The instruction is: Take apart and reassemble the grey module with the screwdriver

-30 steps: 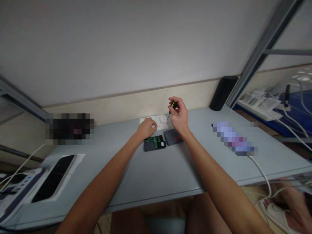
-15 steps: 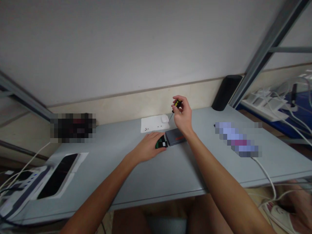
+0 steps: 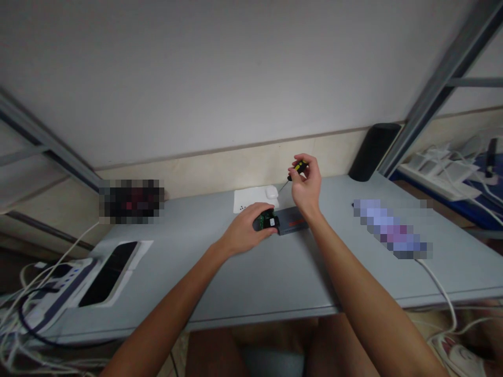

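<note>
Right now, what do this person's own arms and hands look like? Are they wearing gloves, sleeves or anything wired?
These are ordinary bare human limbs. The left hand and right hand have no gloves, and I see no rings. The left forearm and right forearm show no sleeve, watch, bracelet, marking or attached cable.
</note>
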{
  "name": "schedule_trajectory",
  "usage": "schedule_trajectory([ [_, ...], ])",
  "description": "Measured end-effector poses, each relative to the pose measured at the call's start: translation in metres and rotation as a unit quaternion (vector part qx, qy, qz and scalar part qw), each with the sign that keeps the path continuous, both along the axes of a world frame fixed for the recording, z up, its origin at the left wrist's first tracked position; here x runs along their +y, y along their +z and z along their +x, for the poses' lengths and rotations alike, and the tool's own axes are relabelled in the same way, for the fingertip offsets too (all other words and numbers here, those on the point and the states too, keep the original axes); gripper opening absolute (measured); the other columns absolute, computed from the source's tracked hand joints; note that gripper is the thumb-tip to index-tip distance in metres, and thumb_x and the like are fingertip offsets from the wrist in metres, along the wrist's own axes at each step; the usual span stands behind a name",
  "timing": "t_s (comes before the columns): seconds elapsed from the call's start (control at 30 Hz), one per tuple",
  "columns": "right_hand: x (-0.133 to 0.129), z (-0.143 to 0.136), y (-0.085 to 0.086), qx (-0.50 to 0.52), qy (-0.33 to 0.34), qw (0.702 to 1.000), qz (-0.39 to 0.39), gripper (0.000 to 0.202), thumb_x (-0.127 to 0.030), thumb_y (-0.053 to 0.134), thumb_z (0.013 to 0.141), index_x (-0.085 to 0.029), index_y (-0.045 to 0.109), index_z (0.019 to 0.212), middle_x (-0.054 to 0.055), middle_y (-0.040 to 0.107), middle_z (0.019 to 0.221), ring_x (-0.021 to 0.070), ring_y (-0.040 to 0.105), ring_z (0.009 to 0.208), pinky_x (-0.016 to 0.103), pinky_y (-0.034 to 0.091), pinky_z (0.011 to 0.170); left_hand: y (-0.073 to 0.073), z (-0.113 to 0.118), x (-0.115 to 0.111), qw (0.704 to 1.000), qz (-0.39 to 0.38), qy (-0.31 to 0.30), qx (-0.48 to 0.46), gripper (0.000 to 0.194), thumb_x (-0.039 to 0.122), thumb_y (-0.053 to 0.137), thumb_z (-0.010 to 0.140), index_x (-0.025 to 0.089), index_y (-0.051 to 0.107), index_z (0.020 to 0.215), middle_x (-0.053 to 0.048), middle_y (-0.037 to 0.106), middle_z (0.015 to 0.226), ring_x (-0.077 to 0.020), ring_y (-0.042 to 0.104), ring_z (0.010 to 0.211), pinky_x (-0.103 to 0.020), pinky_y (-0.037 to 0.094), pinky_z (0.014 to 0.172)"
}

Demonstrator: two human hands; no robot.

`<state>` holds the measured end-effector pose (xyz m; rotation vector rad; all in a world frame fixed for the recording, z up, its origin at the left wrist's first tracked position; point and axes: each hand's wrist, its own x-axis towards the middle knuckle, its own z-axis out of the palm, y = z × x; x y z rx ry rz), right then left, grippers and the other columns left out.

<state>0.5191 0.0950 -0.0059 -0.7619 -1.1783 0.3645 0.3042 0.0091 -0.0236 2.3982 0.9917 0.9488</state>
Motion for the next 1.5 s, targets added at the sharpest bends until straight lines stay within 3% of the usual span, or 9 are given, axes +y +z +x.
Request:
schedule_trajectory([
  [0.2,0.002,0.007,0.003,0.035,0.016,0.999,0.003,0.033,-0.029,0.07,0.093,-0.029,0.06,0.125,0.007,0.059,0.12,0.0219,0.062,0.108,0.042,0.062,0.094,-0.013,0.008,-0.047,0.99,0.029,-0.053,0.126,0.052,0.049,0.076,0.099,0.028,0.063,0.146,-0.012,0.071,0.14,-0.0301,0.067,0.131,-0.048,0.056,0.114],
  [0.3,0.004,0.01,0.0,0.042,0.028,0.999,-0.004,0.039,-0.031,0.07,0.093,-0.03,0.057,0.131,0.007,0.058,0.121,0.0218,0.062,0.108,0.042,0.063,0.092,-0.024,0.007,-0.054,0.981,0.042,-0.062,0.178,0.051,0.054,0.071,0.102,0.028,0.063,0.145,-0.012,0.071,0.14,-0.0317,0.067,0.129,-0.05,0.056,0.112],
  [0.6,0.0,0.016,0.003,0.005,-0.031,0.999,0.013,0.036,-0.029,0.066,0.094,-0.029,0.058,0.129,0.006,0.061,0.114,0.0201,0.064,0.098,0.038,0.062,0.085,-0.023,0.002,-0.043,0.976,0.089,-0.07,0.185,0.059,0.062,0.069,0.101,0.025,0.062,0.146,-0.013,0.069,0.142,-0.0313,0.064,0.129,-0.049,0.054,0.112],
  [0.87,-0.009,0.04,0.022,-0.087,-0.003,0.996,-0.03,0.037,-0.024,0.063,0.089,-0.029,0.06,0.126,0.002,0.064,0.102,0.0209,0.063,0.095,0.037,0.053,0.089,-0.011,-0.033,-0.005,0.986,0.14,0.032,0.088,0.019,0.024,0.056,0.109,0.021,0.073,0.116,-0.009,0.076,0.112,-0.0255,0.068,0.107,-0.046,0.057,0.1],
  [0.97,-0.019,0.045,0.025,-0.259,0.052,0.955,-0.133,0.029,-0.02,0.063,0.086,-0.025,0.068,0.115,0.002,0.068,0.097,0.0211,0.064,0.089,0.035,0.05,0.085,-0.018,-0.052,0.012,0.989,0.127,0.024,0.076,0.017,0.016,0.058,0.104,0.02,0.074,0.103,-0.008,0.075,0.101,-0.0243,0.067,0.099,-0.043,0.057,0.093],
  [1.07,-0.026,0.048,0.018,-0.436,0.124,0.848,-0.274,0.027,-0.019,0.07,0.085,-0.023,0.073,0.112,0.004,0.075,0.094,0.0217,0.066,0.083,0.034,0.05,0.08,-0.027,-0.064,0.017,0.992,0.116,0.027,0.044,0.02,0.013,0.057,0.103,0.021,0.074,0.1,-0.008,0.074,0.1,-0.0237,0.066,0.1,-0.041,0.057,0.093],
  [1.17,-0.023,0.048,0.006,-0.503,0.187,0.763,-0.361,0.037,-0.017,0.079,0.081,-0.021,0.074,0.118,0.008,0.079,0.107,0.0232,0.07,0.087,0.032,0.053,0.078,-0.031,-0.069,0.016,0.994,0.102,0.032,0.019,0.022,0.011,0.056,0.102,0.022,0.075,0.099,-0.008,0.074,0.101,-0.0232,0.067,0.101,-0.041,0.057,0.094],
  [1.23,-0.019,0.047,-0.001,-0.507,0.197,0.751,-0.374,0.041,-0.017,0.081,0.082,-0.021,0.073,0.122,0.009,0.079,0.113,0.0232,0.072,0.088,0.032,0.054,0.079,-0.032,-0.072,0.016,0.995,0.089,0.034,0.008,0.022,0.011,0.056,0.102,0.022,0.075,0.099,-0.008,0.075,0.102,-0.0228,0.068,0.102,-0.041,0.057,0.095],
  [1.5,-0.014,0.031,-0.009,-0.511,0.173,0.778,-0.322,0.041,-0.02,0.081,0.086,-0.02,0.074,0.126,0.011,0.077,0.126,0.0242,0.073,0.1,0.031,0.055,0.089,-0.033,-0.081,0.017,0.995,0.079,0.06,0.009,0.025,0.007,0.056,0.099,0.023,0.076,0.099,-0.007,0.075,0.106,-0.0227,0.069,0.105,-0.043,0.058,0.099],
])
